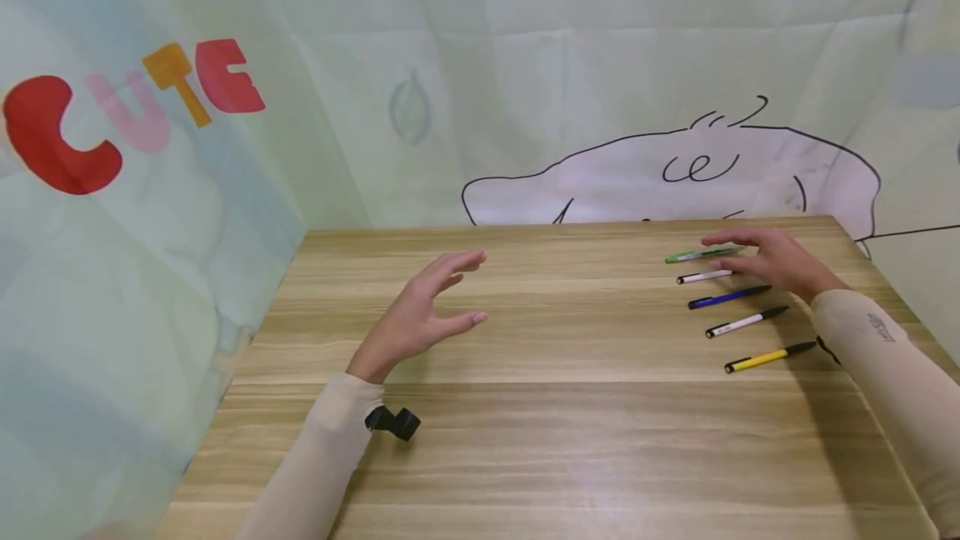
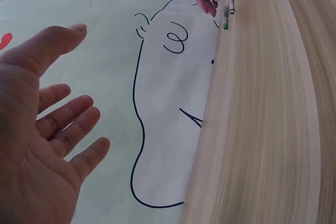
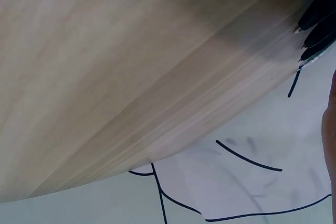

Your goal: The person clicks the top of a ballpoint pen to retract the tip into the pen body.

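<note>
A green pen (image 1: pixel 687 257), a far white pen (image 1: pixel 702 277), a blue pen (image 1: pixel 723 298), a near white pen (image 1: pixel 741 323) and a yellow pen (image 1: pixel 765 358) are lying in a row on the tabletop's (image 1: pixel 562 440) right side. The right hand (image 1: pixel 776 261) is hovering by the first two, thumb and fingers standing apart; whether a fingertip is touching either pen, I cannot tell. Well apart from them, the left hand (image 1: pixel 416 315) is hanging spread, holding nothing. To my eye the right hand is lining up on one pen; it would do best by pinching a single barrel squarely, keeping its other fingers off the neighbours, since slim barrels may be rolling easily. That hand is covering the two farthest pens' tips; its own wrist camera is catching only dark tips and a sliver of hand, fingertips out of view
</note>
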A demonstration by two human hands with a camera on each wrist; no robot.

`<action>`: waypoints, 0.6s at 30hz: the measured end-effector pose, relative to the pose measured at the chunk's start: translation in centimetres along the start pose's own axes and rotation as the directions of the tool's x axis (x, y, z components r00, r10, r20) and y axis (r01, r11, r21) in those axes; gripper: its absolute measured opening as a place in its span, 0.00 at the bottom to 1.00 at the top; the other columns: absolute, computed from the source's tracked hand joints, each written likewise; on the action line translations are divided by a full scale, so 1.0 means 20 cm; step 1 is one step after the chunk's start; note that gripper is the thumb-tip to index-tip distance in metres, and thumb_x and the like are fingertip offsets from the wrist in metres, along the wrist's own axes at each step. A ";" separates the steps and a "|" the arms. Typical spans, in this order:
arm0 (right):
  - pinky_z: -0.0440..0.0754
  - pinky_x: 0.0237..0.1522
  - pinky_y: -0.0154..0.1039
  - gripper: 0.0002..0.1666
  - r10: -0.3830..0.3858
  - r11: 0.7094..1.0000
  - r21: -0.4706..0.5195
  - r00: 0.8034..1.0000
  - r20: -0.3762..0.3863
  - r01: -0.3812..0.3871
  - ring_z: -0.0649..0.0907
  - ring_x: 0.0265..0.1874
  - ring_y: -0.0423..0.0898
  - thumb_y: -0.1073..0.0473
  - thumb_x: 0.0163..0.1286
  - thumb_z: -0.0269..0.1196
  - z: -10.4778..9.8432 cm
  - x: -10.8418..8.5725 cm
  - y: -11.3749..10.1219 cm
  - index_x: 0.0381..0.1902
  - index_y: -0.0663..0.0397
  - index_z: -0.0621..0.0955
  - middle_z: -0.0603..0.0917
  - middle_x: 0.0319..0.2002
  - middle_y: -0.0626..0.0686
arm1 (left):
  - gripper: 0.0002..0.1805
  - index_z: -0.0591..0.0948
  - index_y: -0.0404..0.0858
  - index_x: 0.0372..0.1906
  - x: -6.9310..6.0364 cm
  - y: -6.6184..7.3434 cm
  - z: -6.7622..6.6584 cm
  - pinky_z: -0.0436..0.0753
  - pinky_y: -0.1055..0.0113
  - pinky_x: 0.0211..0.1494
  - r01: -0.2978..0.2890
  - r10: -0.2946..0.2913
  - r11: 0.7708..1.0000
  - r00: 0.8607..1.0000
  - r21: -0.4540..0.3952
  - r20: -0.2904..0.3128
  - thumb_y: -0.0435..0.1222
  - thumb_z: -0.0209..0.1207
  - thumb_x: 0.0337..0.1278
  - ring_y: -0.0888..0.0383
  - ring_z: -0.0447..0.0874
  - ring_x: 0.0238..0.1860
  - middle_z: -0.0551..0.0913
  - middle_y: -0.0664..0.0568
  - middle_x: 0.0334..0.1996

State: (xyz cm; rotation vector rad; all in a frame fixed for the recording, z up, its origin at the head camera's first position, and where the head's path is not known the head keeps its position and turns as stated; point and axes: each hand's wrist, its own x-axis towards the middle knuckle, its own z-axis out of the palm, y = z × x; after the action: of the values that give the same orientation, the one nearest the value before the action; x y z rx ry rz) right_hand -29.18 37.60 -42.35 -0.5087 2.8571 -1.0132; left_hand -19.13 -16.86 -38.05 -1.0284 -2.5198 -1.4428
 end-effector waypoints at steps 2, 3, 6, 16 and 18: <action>0.70 0.65 0.66 0.26 -0.006 1.000 -0.010 1.000 0.005 0.006 0.73 0.66 0.58 0.48 0.69 0.69 0.00 0.01 0.01 0.62 0.48 0.83 0.79 0.65 0.57 | 0.41 0.67 0.45 0.75 0.00 0.00 0.00 0.69 0.52 0.75 0.001 -0.001 1.000 1.000 0.007 0.002 0.35 0.72 0.58 0.55 0.68 0.72 0.72 0.53 0.70; 0.70 0.65 0.65 0.25 -0.005 1.000 -0.016 1.000 0.008 0.005 0.73 0.66 0.58 0.48 0.69 0.69 0.00 0.02 0.01 0.62 0.48 0.83 0.79 0.65 0.57 | 0.41 0.67 0.45 0.75 0.00 0.00 0.00 0.69 0.52 0.75 0.002 -0.002 1.000 1.000 0.009 0.003 0.36 0.72 0.58 0.55 0.68 0.72 0.72 0.54 0.70; 0.71 0.65 0.64 0.25 0.000 1.000 -0.019 1.000 0.017 0.000 0.74 0.65 0.57 0.49 0.69 0.69 0.00 0.03 0.02 0.62 0.48 0.83 0.80 0.64 0.57 | 0.41 0.67 0.45 0.75 0.00 0.00 0.00 0.70 0.51 0.75 -0.001 0.001 1.000 1.000 0.009 0.005 0.36 0.72 0.59 0.55 0.68 0.72 0.72 0.53 0.70; 0.73 0.63 0.62 0.22 0.010 0.999 -0.044 0.999 0.034 -0.009 0.77 0.62 0.57 0.50 0.69 0.69 0.01 0.07 0.04 0.59 0.49 0.84 0.82 0.62 0.58 | 0.40 0.67 0.46 0.75 0.00 0.00 0.00 0.69 0.52 0.75 0.003 -0.004 1.000 1.000 0.007 0.003 0.37 0.72 0.59 0.54 0.70 0.71 0.72 0.54 0.69; 0.73 0.63 0.62 0.22 0.017 0.999 -0.044 0.999 0.036 -0.015 0.77 0.62 0.57 0.49 0.69 0.69 0.01 0.07 0.04 0.59 0.49 0.85 0.82 0.61 0.59 | 0.40 0.67 0.46 0.75 0.00 0.00 0.00 0.69 0.52 0.75 0.006 -0.006 1.000 1.000 0.005 0.003 0.37 0.72 0.59 0.54 0.70 0.70 0.72 0.53 0.69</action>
State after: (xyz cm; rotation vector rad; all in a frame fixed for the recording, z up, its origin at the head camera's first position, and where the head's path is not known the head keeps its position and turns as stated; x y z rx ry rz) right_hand -30.78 37.65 -42.99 -0.5015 2.8520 -0.9307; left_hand -19.15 -16.92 -38.11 -1.0245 -2.5296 -1.4362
